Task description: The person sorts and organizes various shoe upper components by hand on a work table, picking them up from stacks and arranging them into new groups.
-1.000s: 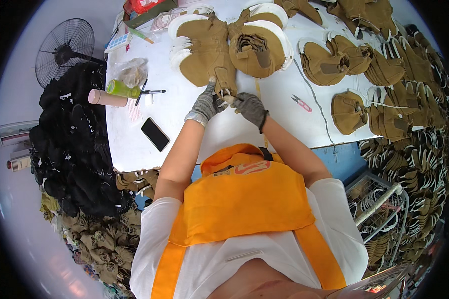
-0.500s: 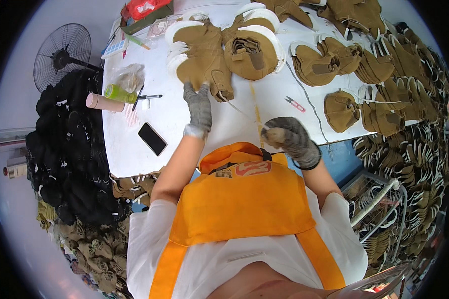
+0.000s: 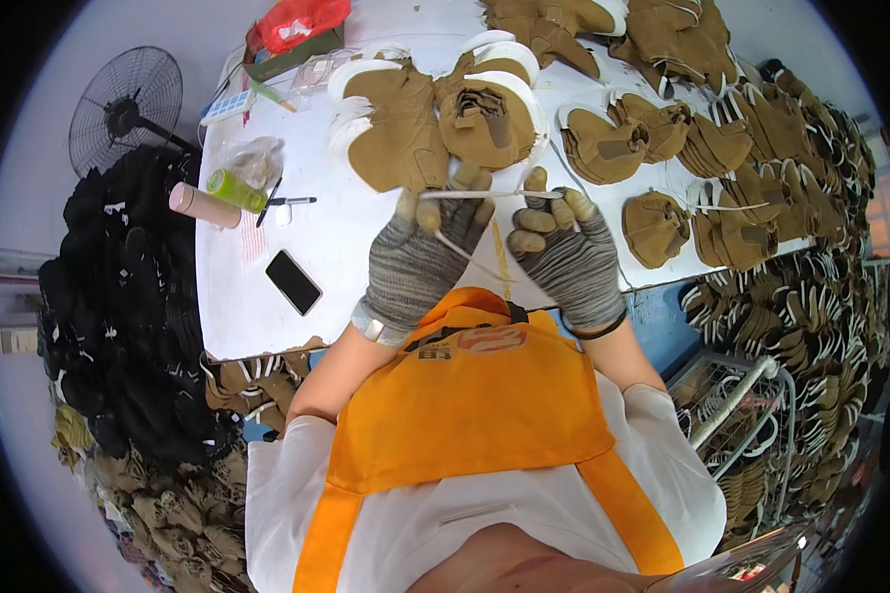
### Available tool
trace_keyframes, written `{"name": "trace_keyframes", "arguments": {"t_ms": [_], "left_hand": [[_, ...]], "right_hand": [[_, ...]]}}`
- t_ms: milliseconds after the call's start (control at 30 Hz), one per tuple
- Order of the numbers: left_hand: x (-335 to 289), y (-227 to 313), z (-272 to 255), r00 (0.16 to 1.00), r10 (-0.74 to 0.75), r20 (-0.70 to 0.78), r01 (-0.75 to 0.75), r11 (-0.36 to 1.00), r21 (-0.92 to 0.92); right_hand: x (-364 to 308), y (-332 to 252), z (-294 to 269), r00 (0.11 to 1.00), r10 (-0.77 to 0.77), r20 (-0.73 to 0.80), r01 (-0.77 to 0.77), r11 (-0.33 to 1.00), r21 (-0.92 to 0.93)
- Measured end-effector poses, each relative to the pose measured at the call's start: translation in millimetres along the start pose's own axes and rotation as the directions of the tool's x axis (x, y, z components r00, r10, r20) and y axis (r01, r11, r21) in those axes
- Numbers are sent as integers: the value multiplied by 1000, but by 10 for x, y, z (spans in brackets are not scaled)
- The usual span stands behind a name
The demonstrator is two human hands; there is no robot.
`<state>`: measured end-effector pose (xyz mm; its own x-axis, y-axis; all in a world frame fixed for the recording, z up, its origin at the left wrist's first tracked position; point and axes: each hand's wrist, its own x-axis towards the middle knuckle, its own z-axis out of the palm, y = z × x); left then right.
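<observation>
A thin white cord [image 3: 506, 194] runs level between my two gloved hands, just in front of the brown fabric pieces. My left hand [image 3: 420, 259], in a grey striped glove with bare-looking tan fingertips, is closed on one part of it. A loose length droops from these fingers toward my apron. My right hand [image 3: 572, 255], gloved the same way, pinches the cord's other part with curled fingers. Beyond the left hand lies a stack of brown shoe uppers [image 3: 391, 138] with white edging. Next to it sits a rounded brown upper stack [image 3: 485, 128], also white-edged.
More brown uppers [image 3: 603, 148] fill the table's right side. A black phone [image 3: 294, 282], pink bottle [image 3: 204, 205], green bottle [image 3: 235, 190] and pen lie at left. A box with red plastic [image 3: 302, 25] stands at the back. A wire rack [image 3: 742, 395] stands low at right.
My left hand has come off the brown uppers and moved rightward. My right hand has moved forward, and the white cord is now stretched between both hands. The snips are no longer visible.
</observation>
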<state>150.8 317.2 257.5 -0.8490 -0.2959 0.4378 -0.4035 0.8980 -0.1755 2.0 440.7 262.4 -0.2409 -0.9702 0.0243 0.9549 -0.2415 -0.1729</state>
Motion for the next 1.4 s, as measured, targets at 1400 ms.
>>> {"name": "trace_keyframes", "arguments": {"t_ms": [1400], "left_hand": [[-837, -773, 646, 912, 228, 341, 150, -959, 240]], "right_hand": [[-301, -1430, -829, 872, -397, -286, 340, 912, -230]]}}
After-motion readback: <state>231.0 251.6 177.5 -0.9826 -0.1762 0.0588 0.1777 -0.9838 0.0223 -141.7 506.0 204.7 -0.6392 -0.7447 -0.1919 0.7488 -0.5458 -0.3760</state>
